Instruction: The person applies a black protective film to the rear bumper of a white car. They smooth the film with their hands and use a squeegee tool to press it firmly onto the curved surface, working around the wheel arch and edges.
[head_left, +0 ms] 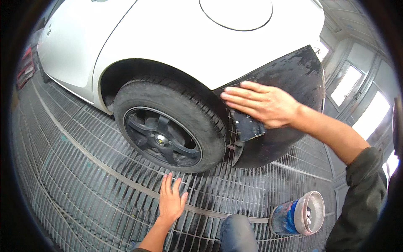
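My right hand (268, 105) lies flat against the black rear bumper (298, 80) of a white car, its fingers pointing toward the wheel arch. Beneath the palm is a black sheet, apparently sandpaper (249, 126), pressed to the bumper, with its lower part sticking out below the hand. Wet-looking patches mark the bumper's dark surface. My left hand (171, 201) hangs over the floor grating in front of the rear wheel (168, 126), fingers stretched out and holding nothing. The wheel has a black tyre and black spoked rim.
A bucket (308, 214) with blue and white sides stands on the metal floor grating (105, 189) at the lower right. My knee (238, 233) shows at the lower edge. The white body panel (176, 38) rises above the wheel. Bright windows (346, 86) line the right wall.
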`<state>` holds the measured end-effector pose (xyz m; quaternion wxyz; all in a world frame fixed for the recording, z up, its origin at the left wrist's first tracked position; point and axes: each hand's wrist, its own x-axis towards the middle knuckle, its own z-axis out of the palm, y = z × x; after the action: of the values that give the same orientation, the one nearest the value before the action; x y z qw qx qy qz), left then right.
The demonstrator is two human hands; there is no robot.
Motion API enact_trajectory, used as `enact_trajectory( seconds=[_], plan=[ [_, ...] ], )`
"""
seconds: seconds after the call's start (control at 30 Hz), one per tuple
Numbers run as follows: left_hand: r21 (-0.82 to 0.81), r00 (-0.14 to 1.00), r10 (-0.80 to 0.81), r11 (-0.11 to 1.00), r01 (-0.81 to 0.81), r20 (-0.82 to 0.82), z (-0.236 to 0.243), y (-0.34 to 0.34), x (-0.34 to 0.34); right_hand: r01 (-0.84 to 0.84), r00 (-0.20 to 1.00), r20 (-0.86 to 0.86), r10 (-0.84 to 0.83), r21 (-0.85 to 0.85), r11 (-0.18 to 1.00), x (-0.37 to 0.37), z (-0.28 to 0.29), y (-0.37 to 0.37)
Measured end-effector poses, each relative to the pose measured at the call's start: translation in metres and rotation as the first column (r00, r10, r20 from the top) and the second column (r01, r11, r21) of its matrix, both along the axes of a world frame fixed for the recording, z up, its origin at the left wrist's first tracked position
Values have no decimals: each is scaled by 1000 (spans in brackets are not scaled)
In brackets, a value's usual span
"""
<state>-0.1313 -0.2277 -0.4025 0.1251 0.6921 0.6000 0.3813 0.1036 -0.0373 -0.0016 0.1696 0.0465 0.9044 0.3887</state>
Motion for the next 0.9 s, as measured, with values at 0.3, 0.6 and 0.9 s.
enact_trajectory(
  seconds=[0.3,0.6,0.9],
  plan=[
    [10,1000,7,1000,-6,-22,-2,-2,-6,22,994,97,-58,335,942,66,-71,-13],
    [19,996,-66,998,67,-58,-10,9,13,88,996,-13,-88,280,956,22,-85,-18],
    [20,997,-78,997,79,-25,-3,16,18,-30,997,-62,50,291,956,-26,-47,6]
  ],
)
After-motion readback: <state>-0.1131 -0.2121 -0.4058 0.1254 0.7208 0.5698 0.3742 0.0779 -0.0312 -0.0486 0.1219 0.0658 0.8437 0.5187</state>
